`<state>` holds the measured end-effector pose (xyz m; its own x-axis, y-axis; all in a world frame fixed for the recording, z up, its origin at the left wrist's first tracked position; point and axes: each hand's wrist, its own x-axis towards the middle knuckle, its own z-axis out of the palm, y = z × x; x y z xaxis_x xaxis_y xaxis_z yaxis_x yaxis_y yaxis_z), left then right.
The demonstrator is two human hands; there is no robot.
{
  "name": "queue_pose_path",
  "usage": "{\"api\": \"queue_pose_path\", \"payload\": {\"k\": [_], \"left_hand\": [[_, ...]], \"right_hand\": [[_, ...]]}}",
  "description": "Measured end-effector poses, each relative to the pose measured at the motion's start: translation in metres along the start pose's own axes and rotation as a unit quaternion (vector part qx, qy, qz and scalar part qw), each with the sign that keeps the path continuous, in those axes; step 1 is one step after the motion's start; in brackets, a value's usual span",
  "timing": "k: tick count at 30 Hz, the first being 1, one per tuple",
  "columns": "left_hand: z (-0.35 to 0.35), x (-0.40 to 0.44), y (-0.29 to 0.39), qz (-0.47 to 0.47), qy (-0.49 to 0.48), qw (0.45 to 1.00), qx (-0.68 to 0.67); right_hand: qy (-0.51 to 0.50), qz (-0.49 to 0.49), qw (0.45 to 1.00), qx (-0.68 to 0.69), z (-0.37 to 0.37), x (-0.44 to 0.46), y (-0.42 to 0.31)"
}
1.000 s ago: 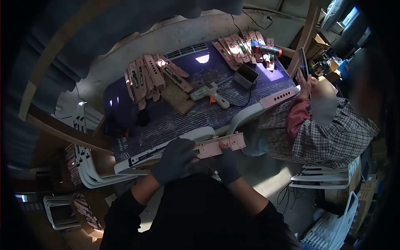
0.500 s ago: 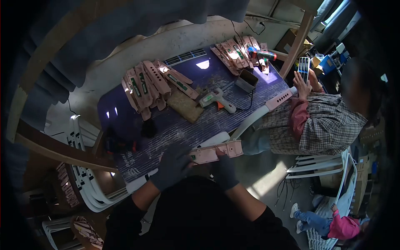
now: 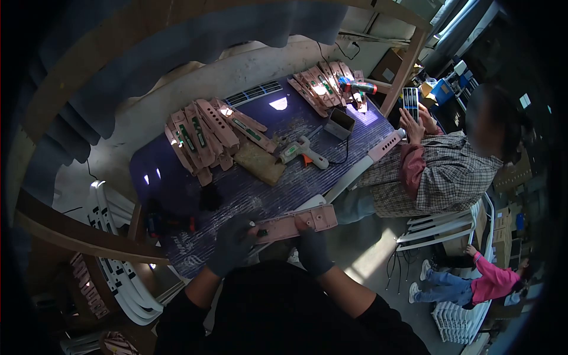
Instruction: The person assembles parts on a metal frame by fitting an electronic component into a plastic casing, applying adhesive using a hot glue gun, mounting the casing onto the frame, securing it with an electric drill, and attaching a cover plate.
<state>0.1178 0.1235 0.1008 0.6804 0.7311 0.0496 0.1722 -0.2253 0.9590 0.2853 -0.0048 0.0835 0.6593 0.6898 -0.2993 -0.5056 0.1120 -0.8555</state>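
A long pink plastic panel lies across both my hands above the near table edge, its hollow side with screw bosses facing up. My left hand, in a dark grey glove with bare fingertips, closes round the panel's left end. A small dark green piece sits in the panel by those fingertips. Gripping the panel's lower edge towards its right end is my gloved right hand, thumb on the inner face. Just beyond the panel is a white curved frame part.
The purple table holds stacked pink panels, a brown block, a glue gun, a metal box and a power drill. A co-worker stands at right, holding a slatted part. Another person is by white frames.
The panel has shifted slightly left and down, turning its inside more into view. Both hands moved with it. The person in pink now stands with an arm stretched towards the white frames.
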Motion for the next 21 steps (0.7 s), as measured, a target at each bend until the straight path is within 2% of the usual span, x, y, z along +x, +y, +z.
{"api": "queue_pose_path", "payload": {"k": [1,4,6,8,10,11,13,14,16,20,21], "left_hand": [[-0.005,0.000,-0.005,-0.073,-0.029,0.993,-0.090],[-0.027,0.001,0.012,-0.036,-0.008,0.999,-0.032],[-0.037,-0.001,0.003,-0.056,-0.021,0.997,-0.041],[-0.038,-0.003,0.000,-0.077,-0.034,0.995,-0.050],[-0.035,-0.002,0.009,-0.017,-0.013,0.991,-0.132],[-0.033,-0.002,0.013,-0.017,-0.014,0.991,-0.132],[-0.031,-0.003,0.023,-0.097,-0.007,0.977,-0.189],[-0.034,-0.003,0.026,-0.099,-0.007,0.977,-0.188],[-0.046,-0.001,0.028,-0.231,-0.095,0.918,-0.307],[-0.071,0.001,0.004,-0.237,-0.135,0.933,-0.234],[-0.075,-0.002,0.002,-0.142,-0.136,0.955,-0.220]], "right_hand": [[-0.023,-0.012,0.998,-0.056,-0.004,0.001,0.005],[-0.057,-0.014,0.986,-0.158,-0.006,-0.003,0.000],[-0.066,0.001,0.977,-0.205,-0.002,-0.007,-0.005],[-0.139,-0.133,0.937,-0.290,0.000,-0.008,-0.007],[-0.141,-0.115,0.933,-0.312,0.008,-0.007,-0.022],[-0.145,-0.098,0.926,-0.334,0.010,-0.006,-0.027],[-0.160,-0.087,0.927,-0.328,0.010,-0.001,-0.029],[-0.175,-0.076,0.927,-0.322,0.009,0.001,-0.027],[-0.171,-0.069,0.930,-0.318,0.005,0.006,-0.021],[-0.178,-0.055,0.945,-0.267,0.009,0.008,-0.030],[-0.186,-0.045,0.945,-0.265,0.008,0.010,-0.028]]}}
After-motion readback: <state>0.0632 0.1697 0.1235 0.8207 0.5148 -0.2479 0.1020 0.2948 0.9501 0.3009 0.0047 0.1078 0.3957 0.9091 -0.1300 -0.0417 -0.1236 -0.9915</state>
